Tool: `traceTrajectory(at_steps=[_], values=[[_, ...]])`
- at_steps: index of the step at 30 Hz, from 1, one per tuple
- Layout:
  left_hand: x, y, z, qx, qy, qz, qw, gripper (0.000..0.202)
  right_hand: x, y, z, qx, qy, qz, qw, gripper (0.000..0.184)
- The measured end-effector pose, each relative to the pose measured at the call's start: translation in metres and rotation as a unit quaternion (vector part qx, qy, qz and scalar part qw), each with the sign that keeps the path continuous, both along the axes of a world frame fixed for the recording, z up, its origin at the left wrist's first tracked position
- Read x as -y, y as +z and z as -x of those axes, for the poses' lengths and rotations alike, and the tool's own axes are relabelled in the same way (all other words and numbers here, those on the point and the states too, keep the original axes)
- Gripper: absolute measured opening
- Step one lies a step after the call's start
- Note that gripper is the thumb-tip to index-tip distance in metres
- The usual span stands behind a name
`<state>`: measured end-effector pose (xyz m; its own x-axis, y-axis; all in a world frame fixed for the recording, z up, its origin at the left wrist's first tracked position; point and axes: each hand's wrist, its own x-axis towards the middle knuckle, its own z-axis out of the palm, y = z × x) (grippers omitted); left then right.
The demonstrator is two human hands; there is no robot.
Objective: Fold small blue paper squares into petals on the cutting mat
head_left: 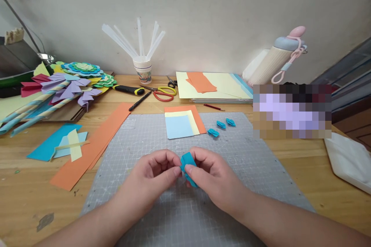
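Observation:
A small folded piece of blue paper [189, 159] is held up over the grey cutting mat [139, 216]. My right hand [214, 171] is closed on it, thumb pressed across its front. At its left edge, my left hand [158, 171] pinches with thumb and fingertips touching the paper. Beyond my hands lie several small blue folded paper pieces, one of them a blue folded piece [213, 133] on the mat. Left of these rests a stack of square paper sheets [179, 126], light blue on top, then pale yellow and orange.
Orange paper strips [95, 139] and blue paper [52, 142] lie at left, near paper flowers [66, 85]. Along the back are a box cutter [129, 89], a black pen [140, 101], scissors [164, 93], paper cups [143, 70] with white strips, and a paper pile [232, 88]. A bottle [274, 61] leans at right.

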<state>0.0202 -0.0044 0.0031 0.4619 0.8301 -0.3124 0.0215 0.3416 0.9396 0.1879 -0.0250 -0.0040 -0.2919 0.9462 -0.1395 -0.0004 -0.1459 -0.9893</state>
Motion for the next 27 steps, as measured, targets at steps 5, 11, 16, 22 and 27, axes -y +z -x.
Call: traceTrajectory(at_steps=[5,11,16,22,27], values=[[-0.003,-0.006,0.005,0.048,-0.011,0.037,0.998,0.017,0.001,0.000,-0.001,-0.010,0.005,0.012,1.000,0.012],[-0.007,-0.010,0.008,0.075,-0.026,0.070,0.994,0.016,0.002,0.001,0.000,-0.006,0.009,0.005,1.000,0.011],[-0.007,-0.012,0.010,0.064,-0.030,0.062,0.996,0.015,0.002,0.001,0.000,0.008,0.009,-0.001,1.000,0.012],[-0.008,-0.011,0.007,0.053,-0.029,0.054,0.997,0.017,0.001,0.003,0.001,0.028,0.006,-0.006,1.000,0.014],[-0.007,-0.009,0.006,0.050,-0.030,0.062,0.996,0.019,0.003,0.004,0.000,0.036,0.008,-0.014,0.999,0.013]])
